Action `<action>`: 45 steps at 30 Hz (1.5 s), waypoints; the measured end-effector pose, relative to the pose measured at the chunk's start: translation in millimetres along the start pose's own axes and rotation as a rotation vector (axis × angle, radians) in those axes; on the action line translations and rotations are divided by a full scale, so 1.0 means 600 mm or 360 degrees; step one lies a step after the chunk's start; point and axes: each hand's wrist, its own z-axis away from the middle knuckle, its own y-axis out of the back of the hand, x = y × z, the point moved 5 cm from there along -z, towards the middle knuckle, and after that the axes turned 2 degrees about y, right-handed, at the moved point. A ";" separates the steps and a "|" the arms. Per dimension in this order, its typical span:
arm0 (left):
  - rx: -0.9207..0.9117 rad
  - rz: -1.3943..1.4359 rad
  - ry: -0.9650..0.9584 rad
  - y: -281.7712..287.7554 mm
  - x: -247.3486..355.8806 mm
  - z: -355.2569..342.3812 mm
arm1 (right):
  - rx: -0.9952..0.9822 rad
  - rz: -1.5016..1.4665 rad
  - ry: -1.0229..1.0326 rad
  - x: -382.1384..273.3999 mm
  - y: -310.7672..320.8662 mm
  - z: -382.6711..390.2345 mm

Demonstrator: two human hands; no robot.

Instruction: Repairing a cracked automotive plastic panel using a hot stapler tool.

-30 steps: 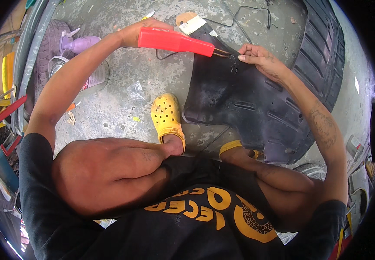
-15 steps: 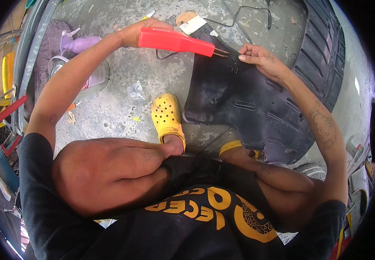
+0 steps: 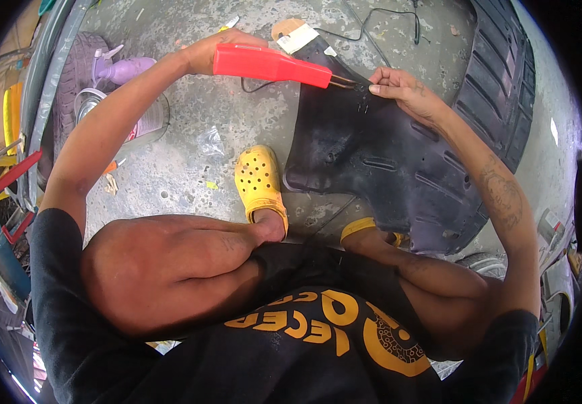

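Observation:
My left hand (image 3: 218, 48) grips the back end of a long red hand tool (image 3: 270, 65) held level over the concrete floor. Its thin metal tip (image 3: 346, 82) touches the upper edge of a large black plastic panel (image 3: 385, 161) that lies curved across my right leg. My right hand (image 3: 398, 89) pinches that same upper edge of the panel right beside the tool's tip. A cord (image 3: 371, 30) runs over the floor behind the panel.
A black tyre (image 3: 503, 81) stands at the right. At the left are a purple spray bottle (image 3: 121, 67), a round tin (image 3: 95, 104) and red-handled tools (image 3: 8, 178). My yellow clog (image 3: 258, 183) rests on the stained concrete (image 3: 190, 135).

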 end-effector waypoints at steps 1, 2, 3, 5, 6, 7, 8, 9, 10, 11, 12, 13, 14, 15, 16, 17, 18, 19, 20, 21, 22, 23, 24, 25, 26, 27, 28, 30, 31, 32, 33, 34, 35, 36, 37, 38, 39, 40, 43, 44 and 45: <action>-0.0001 -0.0001 -0.0001 0.001 0.005 -0.001 | 0.0001 0.0000 0.0001 -0.001 -0.001 0.000; 0.0000 -0.0003 -0.0005 0.002 0.007 0.000 | 0.0006 0.0023 -0.0003 -0.002 -0.001 0.000; 0.0001 -0.0004 -0.0009 0.002 0.008 0.000 | 0.0010 0.0045 -0.0007 -0.002 -0.001 0.000; 0.0109 -0.0079 -0.0100 0.004 0.016 0.007 | 0.0007 0.0031 -0.0010 -0.003 -0.002 0.001; 0.0216 -0.0153 -0.0190 0.008 0.020 0.011 | 0.0003 0.0016 -0.0015 -0.004 -0.003 0.002; 0.0217 -0.0153 -0.0190 0.011 0.017 0.009 | 0.0004 0.0017 -0.0015 -0.004 -0.002 0.002; -0.0013 -0.0094 0.0014 0.007 0.002 0.003 | 0.0004 0.0011 -0.0007 -0.003 -0.003 0.001; -0.0242 -0.0035 0.0218 0.000 -0.011 0.003 | 0.0003 0.0006 0.0002 -0.003 -0.003 0.001; -0.0241 -0.0036 0.0219 0.002 -0.012 0.004 | 0.0002 0.0006 0.0002 -0.003 -0.003 0.001; -0.0273 -0.0064 0.0242 0.001 -0.012 0.004 | -0.0001 0.0015 0.0002 -0.004 -0.002 0.002; -0.0304 -0.0091 0.0265 0.001 -0.012 0.004 | -0.0005 0.0024 0.0001 -0.005 -0.003 0.002; -0.0304 -0.0090 0.0265 0.002 -0.010 0.006 | -0.0005 0.0024 0.0000 -0.006 -0.003 0.002; -0.0310 -0.0216 0.0280 0.004 -0.005 0.009 | -0.0008 0.0016 -0.0005 -0.005 -0.003 0.002; -0.0315 -0.0341 0.0295 0.006 0.000 0.009 | -0.0011 0.0009 -0.0011 -0.004 -0.003 0.002; -0.0316 -0.0341 0.0293 0.007 0.003 0.007 | -0.0010 0.0008 -0.0011 -0.004 -0.002 0.002; -0.0324 -0.0351 0.0309 0.006 0.002 0.008 | -0.0013 -0.0004 -0.0004 -0.003 -0.002 0.002; -0.0333 -0.0361 0.0325 0.006 0.003 0.009 | -0.0015 -0.0016 0.0003 -0.003 -0.003 0.001; -0.0332 -0.0361 0.0326 0.005 0.000 0.009 | -0.0016 -0.0016 0.0003 -0.003 -0.003 0.001; -0.0314 -0.0331 0.0288 0.004 -0.001 0.008 | -0.0009 -0.0013 0.0003 -0.003 -0.003 0.001; -0.0296 -0.0300 0.0251 0.004 -0.003 0.009 | -0.0002 -0.0011 0.0003 -0.004 -0.004 0.000; -0.0295 -0.0301 0.0253 0.003 -0.006 0.011 | -0.0004 -0.0010 0.0004 -0.005 -0.005 0.000; -0.0308 -0.0338 0.0271 0.003 -0.005 0.010 | -0.0013 -0.0016 0.0003 -0.006 -0.005 0.001; -0.0320 -0.0375 0.0290 0.003 -0.003 0.010 | -0.0023 -0.0023 0.0002 -0.006 -0.006 0.002; -0.0320 -0.0375 0.0291 0.003 -0.004 0.009 | -0.0023 -0.0023 0.0002 -0.007 -0.006 0.002; -0.0320 -0.0333 0.0300 0.003 -0.005 0.009 | -0.0013 -0.0011 -0.0001 -0.007 -0.006 0.002; -0.0320 -0.0291 0.0311 0.002 -0.007 0.010 | -0.0003 0.0002 -0.0004 -0.008 -0.006 0.002; -0.0319 -0.0291 0.0312 0.002 -0.007 0.011 | -0.0004 0.0002 -0.0004 -0.008 -0.006 0.002; -0.0358 -0.0312 0.0452 0.004 0.000 0.008 | -0.0012 -0.0009 0.0002 -0.005 -0.004 0.002; -0.0360 -0.0311 0.0450 0.005 0.002 0.007 | -0.0011 -0.0010 0.0002 -0.003 -0.003 0.002; -0.0369 -0.0346 0.0439 0.005 0.003 0.007 | -0.0001 -0.0007 0.0008 -0.003 -0.003 0.002; -0.0380 -0.0381 0.0428 0.006 0.005 0.007 | 0.0009 -0.0004 0.0013 -0.004 -0.003 0.002; -0.0379 -0.0381 0.0428 0.006 0.006 0.007 | 0.0009 -0.0003 0.0013 -0.004 -0.003 0.002; -0.0355 -0.0362 0.0393 0.006 0.007 0.007 | 0.0004 -0.0004 0.0014 -0.004 -0.003 0.002; -0.0332 -0.0343 0.0358 0.007 0.009 0.006 | 0.0000 -0.0005 0.0014 -0.004 -0.003 0.002; -0.0332 -0.0344 0.0358 0.005 0.001 0.007 | 0.0000 -0.0005 0.0015 -0.004 -0.002 0.002; -0.0299 -0.0200 0.0273 0.002 -0.003 0.005 | -0.0006 0.0002 0.0012 -0.005 -0.003 0.001; -0.0266 -0.0057 0.0188 0.000 -0.006 0.005 | -0.0011 0.0008 0.0009 -0.006 -0.004 0.001; -0.0265 -0.0058 0.0189 -0.002 -0.014 0.010 | -0.0012 0.0009 0.0010 -0.007 -0.005 0.001; -0.0154 -0.0231 0.0060 0.001 -0.002 0.007 | -0.0006 -0.0004 0.0006 -0.008 -0.005 0.003; -0.0147 -0.0229 0.0061 0.001 -0.003 0.007 | -0.0004 0.0006 0.0012 -0.008 -0.004 0.004; -0.0140 -0.0226 0.0063 0.001 -0.003 0.006 | -0.0003 0.0016 0.0017 -0.008 -0.004 0.004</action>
